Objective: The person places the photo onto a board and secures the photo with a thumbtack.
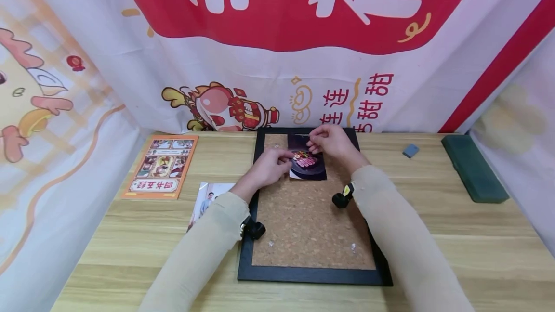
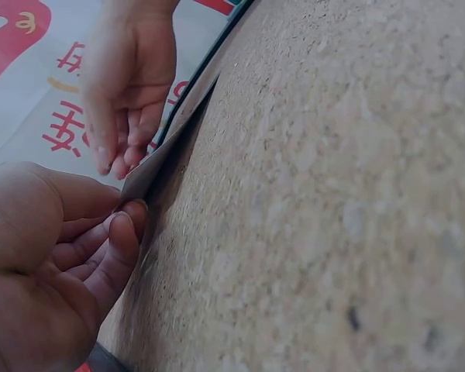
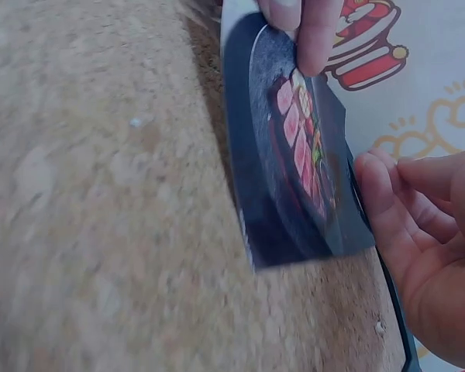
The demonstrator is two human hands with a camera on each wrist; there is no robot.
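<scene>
A photo of sliced meat on a dark plate lies over the upper part of a framed cork board, bowed and partly lifted from it. My left hand pinches the photo's left edge between thumb and fingers. At the upper right edge of the same photo, my right hand has its thumb and forefinger close together, the thumb overlapping the edge in the right wrist view. Small clear pins stand in the cork near its corners.
An orange printed booklet lies at the left. Closer to the board, another photo is partly covered by my left arm. A small blue block and a dark green case lie at the right. A printed cloth hangs behind the table.
</scene>
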